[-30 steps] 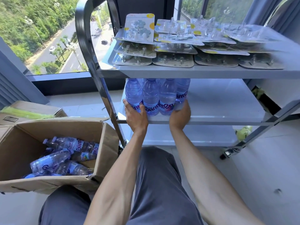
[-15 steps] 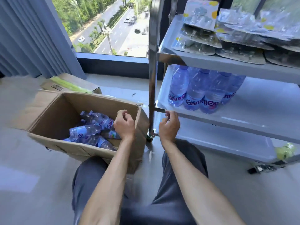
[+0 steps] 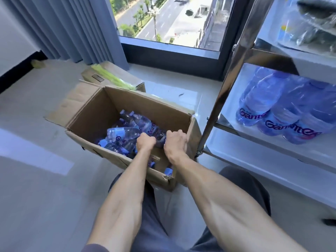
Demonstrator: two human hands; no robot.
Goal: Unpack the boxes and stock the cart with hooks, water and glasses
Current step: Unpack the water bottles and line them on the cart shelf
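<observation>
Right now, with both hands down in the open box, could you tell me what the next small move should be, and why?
Probably close both hands on bottles and lift them out toward the cart. The left hand and right hand are down among the loose water bottles in the cardboard box, fingers curled, though a firm grip isn't visible. The middle shelf holds only a few bottles.

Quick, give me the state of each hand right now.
Left hand: curled around a water bottle in the cardboard box.
Right hand: fingers curled; grip hidden, cannot tell.
</observation>
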